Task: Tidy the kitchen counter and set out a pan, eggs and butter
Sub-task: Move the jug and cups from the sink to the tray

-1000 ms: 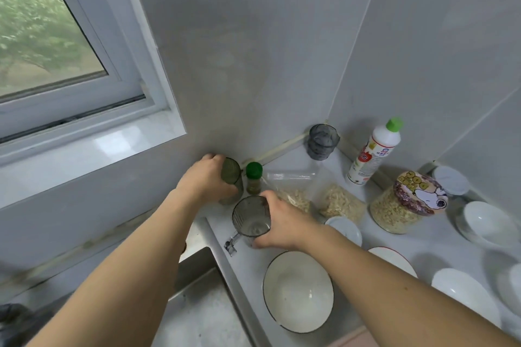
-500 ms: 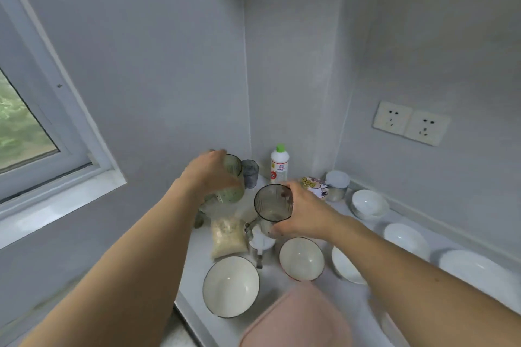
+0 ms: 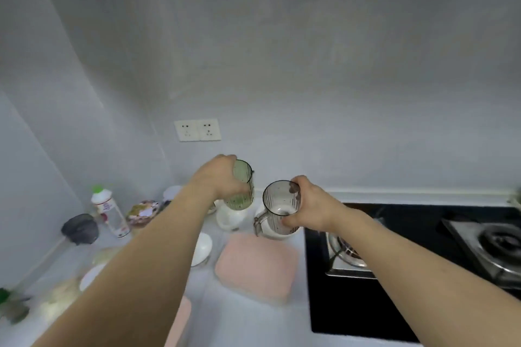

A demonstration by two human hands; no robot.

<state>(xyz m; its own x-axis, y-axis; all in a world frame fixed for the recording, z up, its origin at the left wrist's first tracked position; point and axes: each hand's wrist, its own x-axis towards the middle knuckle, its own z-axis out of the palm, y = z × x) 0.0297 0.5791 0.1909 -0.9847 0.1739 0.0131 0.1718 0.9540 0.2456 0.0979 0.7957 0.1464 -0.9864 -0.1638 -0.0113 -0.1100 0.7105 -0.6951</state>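
Carrying two glasses at once, the person has each hand wrapped round one. The left hand [image 3: 217, 177] curls its grip round a green-tinted tumbler [image 3: 242, 185], fingers closed on the side wall; the right hand [image 3: 310, 203] closes its grip round a clear ribbed glass mug [image 3: 280, 207] near the rim, its handle hanging to the left. Both are held above the bench [image 3: 248, 318], over two white bowls [image 3: 229, 218] standing near the back wall.

My judgement is that this is the tidying part: the glasses need a spot away from the stove [image 3: 394, 276]. Glass is smooth and slippery, so it would pay to keep both upright, lower them one at a time onto bare bench, and keep them from knocking together.

A soft pink mat [image 3: 255, 265] lies just left of the glossy black stove with its steel burners. Further left stand a white bottle with a green cap [image 3: 108, 211], a patterned-lidded jar [image 3: 142, 213] and a dark cup [image 3: 80, 228]. No pan, eggs or butter are in view, so setting those out looks not yet done.
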